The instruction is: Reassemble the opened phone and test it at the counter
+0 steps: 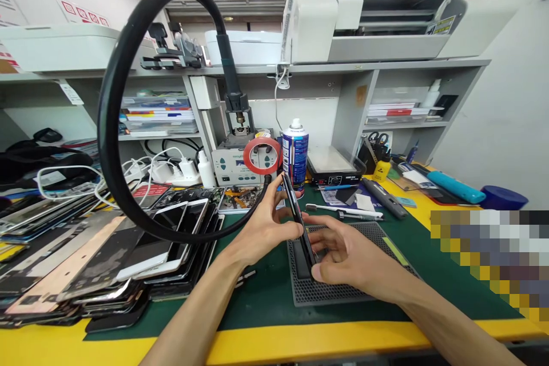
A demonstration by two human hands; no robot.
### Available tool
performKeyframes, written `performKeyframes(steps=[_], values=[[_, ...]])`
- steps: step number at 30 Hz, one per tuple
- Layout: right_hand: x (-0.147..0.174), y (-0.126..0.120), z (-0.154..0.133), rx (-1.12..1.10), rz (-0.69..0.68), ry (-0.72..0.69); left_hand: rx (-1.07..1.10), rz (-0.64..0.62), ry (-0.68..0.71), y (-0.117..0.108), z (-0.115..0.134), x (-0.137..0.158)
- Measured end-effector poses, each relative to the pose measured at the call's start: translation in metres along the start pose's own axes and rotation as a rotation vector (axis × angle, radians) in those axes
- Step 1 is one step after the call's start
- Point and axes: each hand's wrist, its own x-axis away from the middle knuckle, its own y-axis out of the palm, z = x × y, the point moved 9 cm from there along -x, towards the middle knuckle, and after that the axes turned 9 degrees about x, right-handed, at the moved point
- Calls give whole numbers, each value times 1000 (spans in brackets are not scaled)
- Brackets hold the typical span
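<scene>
A dark, thin smartphone (299,223) stands on edge between my two hands, tilted, over a grey textured mat (343,291). My left hand (268,226) grips its left side, the thumb pressed on the near face and fingers behind. With thumb and fingers, my right hand (343,251) holds the lower right edge. Under the phone a flat black piece (301,263) lies on the mat; part of it is hidden. Just beyond the phone are a blue spray can (295,154) and a red tape roll (247,155).
Stacks of phones and screens (141,251) fill the left. A thick black hose (105,103) loops up from the grey hot-air station (227,168). Behind the mat lie a brush (326,209), a grey pen-like tool (384,197) and a heating plate (334,174). Shelves (343,67) line the back.
</scene>
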Motion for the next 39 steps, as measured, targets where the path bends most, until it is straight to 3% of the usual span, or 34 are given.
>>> performKeyframes(steps=[5, 13, 20, 25, 30, 35, 39], values=[[-2, -2, -2, -7, -4, -7, 19, 15, 8, -2, -2, 0], [-1, -2, -11, -244, -9, 7, 8, 118, -11, -3, 1, 0], [-1, 9, -23, -438, -169, 2, 203, 238, -95, -11, -3, 0], [10, 24, -33, -780, -259, 25, 386, 118, -37, -1, 10, 7], [21, 63, -35, -1111, -283, 25, 511, -22, 35, 17, 20, 29], [22, 108, -25, -1225, -261, 80, 560, -104, 33, 29, 18, 44], [19, 118, -15, -1195, -162, 91, 654, -172, 58, 33, 24, 47]])
